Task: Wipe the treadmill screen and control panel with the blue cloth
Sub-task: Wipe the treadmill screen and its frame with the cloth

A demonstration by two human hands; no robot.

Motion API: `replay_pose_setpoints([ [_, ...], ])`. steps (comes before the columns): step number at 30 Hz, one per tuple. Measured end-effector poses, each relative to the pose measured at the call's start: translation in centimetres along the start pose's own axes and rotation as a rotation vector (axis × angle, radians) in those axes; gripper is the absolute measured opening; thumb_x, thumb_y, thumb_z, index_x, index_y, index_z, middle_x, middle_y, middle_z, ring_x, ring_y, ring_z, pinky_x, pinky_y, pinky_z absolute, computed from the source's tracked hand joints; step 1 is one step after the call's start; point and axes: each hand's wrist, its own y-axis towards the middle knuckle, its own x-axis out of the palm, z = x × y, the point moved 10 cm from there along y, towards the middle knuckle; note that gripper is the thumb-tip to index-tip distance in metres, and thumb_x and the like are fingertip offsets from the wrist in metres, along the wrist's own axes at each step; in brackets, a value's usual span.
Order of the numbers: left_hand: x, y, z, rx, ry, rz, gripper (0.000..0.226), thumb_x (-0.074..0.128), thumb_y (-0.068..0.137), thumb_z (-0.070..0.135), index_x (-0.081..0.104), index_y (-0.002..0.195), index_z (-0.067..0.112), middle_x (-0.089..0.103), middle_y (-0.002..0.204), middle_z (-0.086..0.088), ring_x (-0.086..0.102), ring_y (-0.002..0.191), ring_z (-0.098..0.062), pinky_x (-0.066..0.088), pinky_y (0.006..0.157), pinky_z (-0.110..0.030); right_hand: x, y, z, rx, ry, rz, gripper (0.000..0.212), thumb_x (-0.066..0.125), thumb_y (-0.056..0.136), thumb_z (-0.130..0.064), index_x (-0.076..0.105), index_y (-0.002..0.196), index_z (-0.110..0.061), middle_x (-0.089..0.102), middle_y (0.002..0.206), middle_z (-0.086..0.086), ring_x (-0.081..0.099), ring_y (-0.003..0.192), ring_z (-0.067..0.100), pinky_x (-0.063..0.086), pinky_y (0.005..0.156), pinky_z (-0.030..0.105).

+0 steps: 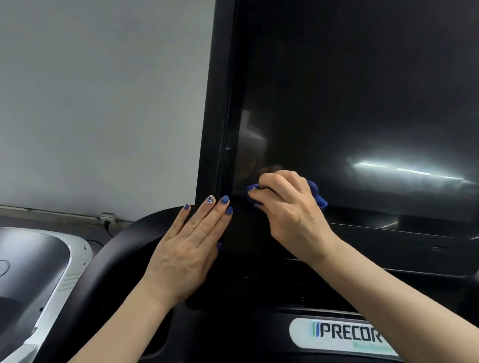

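Observation:
The treadmill's tall black screen fills the upper right, dark and glossy with a light reflected in its lower part. My right hand grips the bunched blue cloth and presses it against the screen's lower left corner. My left hand lies flat with straight fingers against the screen's left edge, just below and left of the cloth. The black control panel sits under the screen, partly hidden by my arms.
A grey-white wall stands behind on the left. A neighbouring machine's grey and white hood is at the lower left. A curved black handlebar wraps around the console, and a white logo plate sits below the panel.

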Motion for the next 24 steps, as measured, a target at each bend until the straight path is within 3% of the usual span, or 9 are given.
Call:
replay_pose_setpoints([
  [3, 0.0, 0.0, 0.0, 0.007, 0.017, -0.01, 0.054, 0.041, 0.102, 0.018, 0.035, 0.154, 0.008, 0.031, 0.162, -0.009, 0.02, 0.154, -0.022, 0.018, 0.125, -0.045, -0.5, -0.7, 0.6, -0.038, 0.006, -0.042, 0.012, 0.065, 0.091, -0.002, 0.072, 0.1, -0.004, 0.063, 0.107, 0.01, 0.052, 0.102, 0.024, 0.045, 0.09, 0.036],
  [8, 0.0, -0.1, 0.0, -0.001, -0.007, -0.017, 0.054, 0.043, 0.1, 0.017, 0.038, 0.153, 0.008, 0.031, 0.163, -0.009, 0.02, 0.154, -0.022, 0.015, 0.126, -0.043, 0.5, 0.6, -0.8, 0.019, 0.023, 0.033, 0.007, 0.068, 0.089, 0.0, 0.072, 0.095, -0.002, 0.064, 0.105, 0.01, 0.053, 0.101, 0.024, 0.046, 0.087, 0.036],
  [15, 0.2, -1.3, -0.4, -0.014, -0.026, -0.056, 0.057, 0.042, 0.099, 0.017, 0.032, 0.155, 0.011, 0.024, 0.165, -0.007, 0.02, 0.154, -0.02, 0.017, 0.125, -0.043, 0.7, 0.8, -0.9, -0.025, 0.037, -0.054, 0.012, 0.068, 0.089, -0.002, 0.072, 0.1, -0.004, 0.063, 0.105, 0.01, 0.052, 0.101, 0.024, 0.047, 0.087, 0.039],
  [24, 0.1, -2.7, -0.7, -0.054, -0.051, -0.099, 0.06, 0.036, 0.099, 0.017, 0.023, 0.157, 0.009, 0.021, 0.166, -0.009, 0.02, 0.153, -0.02, 0.016, 0.124, -0.043, -0.1, 5.3, 0.1, 0.147, -0.016, 0.191, 0.015, 0.074, 0.081, -0.001, 0.072, 0.096, -0.002, 0.064, 0.099, 0.011, 0.053, 0.095, 0.025, 0.05, 0.077, 0.042],
])
